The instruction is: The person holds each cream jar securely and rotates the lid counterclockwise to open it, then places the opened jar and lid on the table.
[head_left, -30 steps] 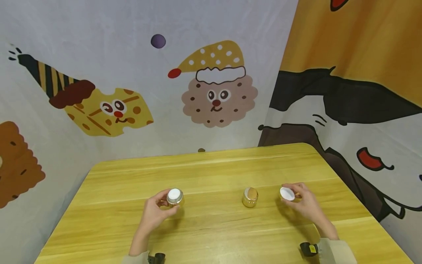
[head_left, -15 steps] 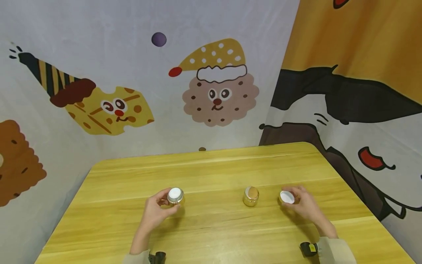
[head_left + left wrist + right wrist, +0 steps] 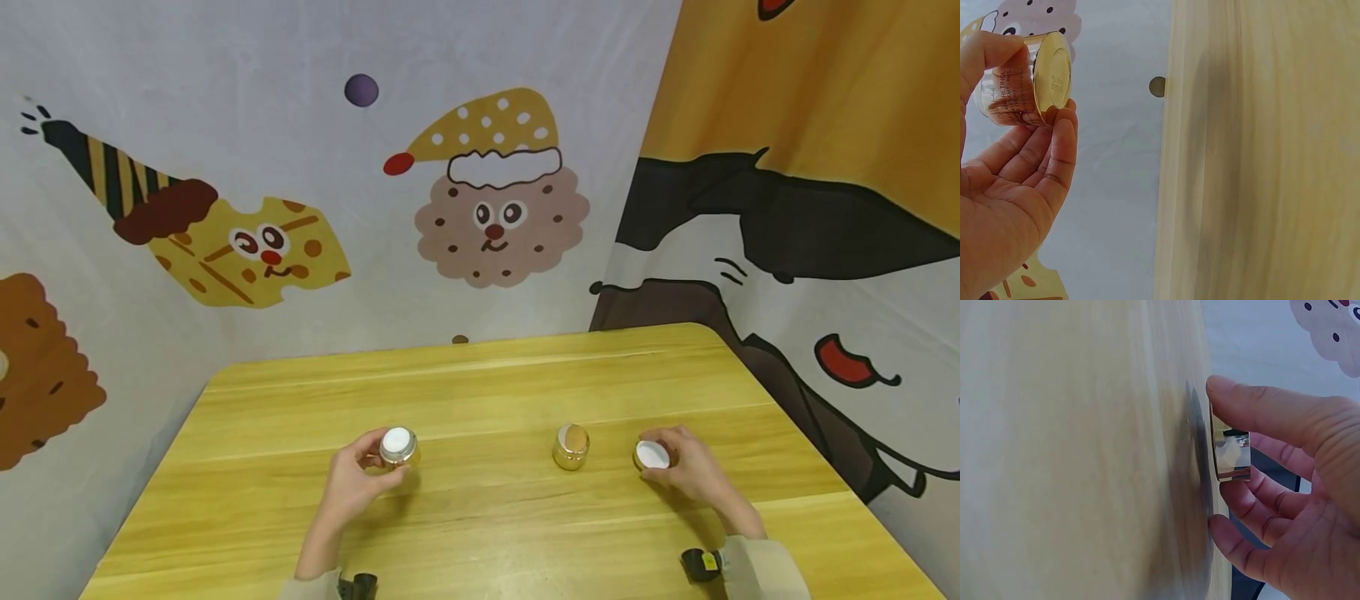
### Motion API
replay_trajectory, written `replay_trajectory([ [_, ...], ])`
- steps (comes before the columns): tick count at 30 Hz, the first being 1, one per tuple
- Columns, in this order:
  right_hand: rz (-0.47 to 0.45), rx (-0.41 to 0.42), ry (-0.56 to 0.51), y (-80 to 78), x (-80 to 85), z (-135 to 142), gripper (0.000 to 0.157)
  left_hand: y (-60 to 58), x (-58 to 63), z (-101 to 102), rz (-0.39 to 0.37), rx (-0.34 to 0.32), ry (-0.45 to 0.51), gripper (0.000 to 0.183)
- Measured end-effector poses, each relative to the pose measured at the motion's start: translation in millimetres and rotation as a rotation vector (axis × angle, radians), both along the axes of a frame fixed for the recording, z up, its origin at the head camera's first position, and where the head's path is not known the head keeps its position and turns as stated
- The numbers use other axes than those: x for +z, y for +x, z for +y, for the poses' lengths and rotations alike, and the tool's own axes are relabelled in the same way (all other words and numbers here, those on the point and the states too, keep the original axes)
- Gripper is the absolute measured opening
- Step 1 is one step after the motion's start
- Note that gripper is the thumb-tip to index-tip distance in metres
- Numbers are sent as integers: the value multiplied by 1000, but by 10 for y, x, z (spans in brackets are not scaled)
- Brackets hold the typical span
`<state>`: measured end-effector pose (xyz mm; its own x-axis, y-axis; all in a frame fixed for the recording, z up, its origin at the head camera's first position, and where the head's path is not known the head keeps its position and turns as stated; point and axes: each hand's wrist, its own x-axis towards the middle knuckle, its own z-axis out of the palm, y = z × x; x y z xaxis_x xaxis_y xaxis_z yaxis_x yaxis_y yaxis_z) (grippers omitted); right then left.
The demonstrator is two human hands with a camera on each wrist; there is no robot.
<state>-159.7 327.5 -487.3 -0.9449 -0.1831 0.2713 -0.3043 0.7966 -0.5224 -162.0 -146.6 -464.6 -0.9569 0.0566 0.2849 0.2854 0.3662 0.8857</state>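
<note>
My left hand point(image 3: 354, 482) grips a small cosmetic cream jar point(image 3: 398, 447) between thumb and fingers, held above the table. White shows at its open top. In the left wrist view, the same jar point(image 3: 1010, 94) has a shiny gold base and small printed text on its side. At the right, my right hand point(image 3: 693, 468) pinches a gold jar lid point(image 3: 652, 455), its white inside facing up. The right wrist view shows this lid point(image 3: 1233, 456) down at the tabletop, with the thumb on one side and fingers on the other.
A gold jar point(image 3: 572, 448) stands on the wooden table point(image 3: 480, 533) between the hands, nearer the right one. Behind the table hangs a cloth backdrop point(image 3: 300, 50) with cartoon prints.
My right hand has lowered the lid to the tabletop, and the lid now lies flatter. The left hand and its jar have stayed nearly still.
</note>
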Motion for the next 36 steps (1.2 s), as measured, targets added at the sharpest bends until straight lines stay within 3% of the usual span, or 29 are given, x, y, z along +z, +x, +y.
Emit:
replay_trajectory([
  [16,-114,-25,16,-15,-9,-18,46,18,-10,-8,7,-1,-10,45],
  [36,-134,-10,-27,-17,-6,-17,47,4,-37,-16,-19,-3,-87,45],
])
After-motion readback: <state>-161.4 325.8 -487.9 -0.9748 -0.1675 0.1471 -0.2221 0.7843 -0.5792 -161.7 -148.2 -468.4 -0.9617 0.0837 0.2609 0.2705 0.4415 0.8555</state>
